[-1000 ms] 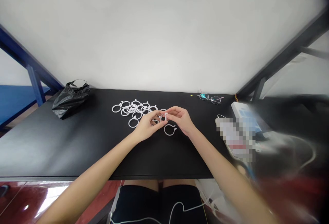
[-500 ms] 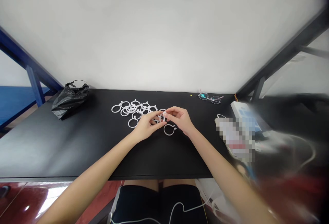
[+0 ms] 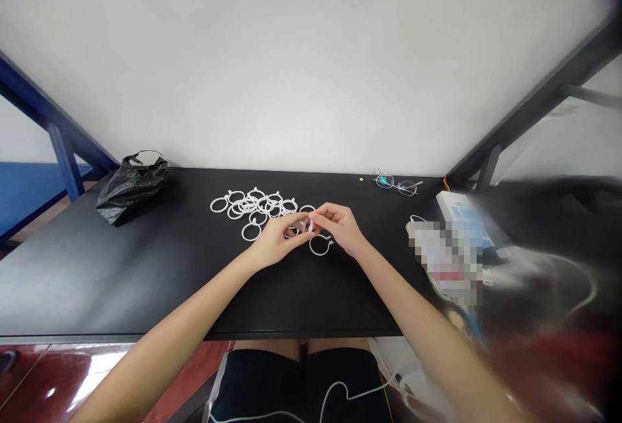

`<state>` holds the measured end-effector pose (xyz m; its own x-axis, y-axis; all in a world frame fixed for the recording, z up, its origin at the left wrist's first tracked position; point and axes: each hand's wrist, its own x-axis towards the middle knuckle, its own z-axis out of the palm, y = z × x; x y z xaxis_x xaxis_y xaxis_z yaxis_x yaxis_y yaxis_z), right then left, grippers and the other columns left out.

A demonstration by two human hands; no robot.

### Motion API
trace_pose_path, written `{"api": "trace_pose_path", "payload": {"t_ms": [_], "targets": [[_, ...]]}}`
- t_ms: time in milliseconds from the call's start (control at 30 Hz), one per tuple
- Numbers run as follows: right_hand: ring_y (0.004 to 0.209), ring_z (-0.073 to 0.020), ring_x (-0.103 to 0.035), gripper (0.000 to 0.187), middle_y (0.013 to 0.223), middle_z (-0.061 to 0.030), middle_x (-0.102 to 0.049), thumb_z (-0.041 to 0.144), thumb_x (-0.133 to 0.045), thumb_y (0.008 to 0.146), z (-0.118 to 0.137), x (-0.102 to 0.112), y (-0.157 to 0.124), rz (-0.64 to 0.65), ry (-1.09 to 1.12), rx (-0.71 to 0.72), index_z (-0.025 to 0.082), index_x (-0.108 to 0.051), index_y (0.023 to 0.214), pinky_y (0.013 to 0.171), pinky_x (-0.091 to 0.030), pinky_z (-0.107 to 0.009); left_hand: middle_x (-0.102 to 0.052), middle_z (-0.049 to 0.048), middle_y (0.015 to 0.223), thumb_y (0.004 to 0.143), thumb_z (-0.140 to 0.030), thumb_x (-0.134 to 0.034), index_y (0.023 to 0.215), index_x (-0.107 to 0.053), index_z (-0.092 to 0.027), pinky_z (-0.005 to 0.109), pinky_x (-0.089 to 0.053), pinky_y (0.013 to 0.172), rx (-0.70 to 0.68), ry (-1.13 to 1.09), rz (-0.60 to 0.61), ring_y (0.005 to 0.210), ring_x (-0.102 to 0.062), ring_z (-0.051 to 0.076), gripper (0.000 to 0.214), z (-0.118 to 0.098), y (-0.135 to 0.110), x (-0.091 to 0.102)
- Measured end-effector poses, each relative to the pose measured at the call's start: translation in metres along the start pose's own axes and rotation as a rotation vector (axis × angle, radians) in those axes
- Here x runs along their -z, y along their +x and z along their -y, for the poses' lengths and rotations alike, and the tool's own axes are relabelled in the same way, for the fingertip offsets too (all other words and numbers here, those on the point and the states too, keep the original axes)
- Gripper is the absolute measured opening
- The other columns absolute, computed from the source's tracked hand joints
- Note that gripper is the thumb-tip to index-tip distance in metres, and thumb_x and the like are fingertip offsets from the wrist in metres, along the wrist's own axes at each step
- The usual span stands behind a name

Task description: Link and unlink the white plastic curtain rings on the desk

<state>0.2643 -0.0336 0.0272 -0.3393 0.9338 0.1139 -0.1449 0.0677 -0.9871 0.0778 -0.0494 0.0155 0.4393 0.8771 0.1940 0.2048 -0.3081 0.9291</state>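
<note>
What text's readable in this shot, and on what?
None readable: the white box at the right of the black table has blue markings, too blurred to read, and the object in front of it is pixelated out.

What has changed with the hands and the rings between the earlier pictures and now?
The left hand and right hand moved slightly closer, and the white ring between their fingers shifted a little left and down, now partly hidden. Nothing was let go. The ring pile, lone ring, glasses and black bag stayed as they were.
</note>
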Motion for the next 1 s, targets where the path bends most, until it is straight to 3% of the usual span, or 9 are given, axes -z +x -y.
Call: {"api": "trace_pose_path", "payload": {"t_ms": [333,433,533,667,733,1000], "targets": [[0.058,-0.0117,-0.062,0.03,0.063,0.0,-0.066,0.044,-0.078,0.073,0.003,-0.002,-0.001,-0.005,-0.019,0.008,0.016,-0.066,0.068,0.062,-0.053,-0.027,-0.068,0.0077,0.103,0.086,-0.04,-0.066,0.117,-0.064,-0.018,0.028,-0.055,0.069,-0.02,0.024,0.0,0.085,-0.063,0.018,0.039,-0.001,0.0,0.001],[0.057,-0.0113,-0.061,0.031,0.069,-0.0014,-0.068,0.046,-0.076,0.074,0.003,0.003,0.001,-0.017,-0.071,-0.005,0.017,-0.068,0.078,0.059,-0.052,-0.027,-0.069,0.0076,0.103,0.084,-0.039,-0.068,0.117,-0.064,-0.018,0.031,-0.056,0.072,-0.089,0.144,-0.102,0.083,-0.064,0.017,0.039,0.003,0.001,0.003],[0.053,-0.0097,-0.056,0.035,0.073,-0.002,-0.069,0.047,-0.077,0.073,0.002,0.013,0.002,0.024,-0.216,-0.067,0.017,-0.068,0.087,0.049,-0.045,-0.023,-0.07,0.0093,0.104,0.085,-0.036,-0.067,0.118,-0.062,-0.017,0.036,-0.055,0.08,-0.207,0.398,-0.284,0.089,-0.065,0.021,0.038,0.01,0.003,0.009],[0.053,-0.0089,-0.055,0.038,0.071,-0.0009,-0.067,0.044,-0.083,0.065,0.0,0.021,0.0,0.251,-0.459,-0.18,0.016,-0.068,0.086,0.051,-0.042,-0.023,-0.07,0.012,0.106,0.087,-0.032,-0.065,0.118,-0.062,-0.016,0.045,-0.051,0.089,-0.297,0.679,-0.414,0.097,-0.063,0.026,0.035,0.02,0.005,0.017],[0.055,-0.0094,-0.055,0.036,0.072,-0.0009,-0.068,0.043,-0.082,0.066,-0.001,0.021,-0.002,0.299,-0.532,-0.188,0.017,-0.068,0.087,0.055,-0.043,-0.024,-0.069,0.0126,0.108,0.087,-0.03,-0.064,0.118,-0.062,-0.016,0.047,-0.05,0.091,-0.305,0.749,-0.406,0.099,-0.062,0.028,0.034,0.023,0.006,0.019],[0.069,-0.0135,-0.06,0.025,0.079,-0.002,-0.069,0.032,-0.078,0.069,-0.003,0.018,-0.002,0.253,-0.6,-0.076,0.018,-0.067,0.088,0.066,-0.048,-0.027,-0.066,0.0116,0.113,0.089,-0.028,-0.06,0.119,-0.06,-0.016,0.048,-0.047,0.093,-0.196,0.823,-0.318,0.105,-0.058,0.029,0.032,0.028,0.005,0.016]]}}
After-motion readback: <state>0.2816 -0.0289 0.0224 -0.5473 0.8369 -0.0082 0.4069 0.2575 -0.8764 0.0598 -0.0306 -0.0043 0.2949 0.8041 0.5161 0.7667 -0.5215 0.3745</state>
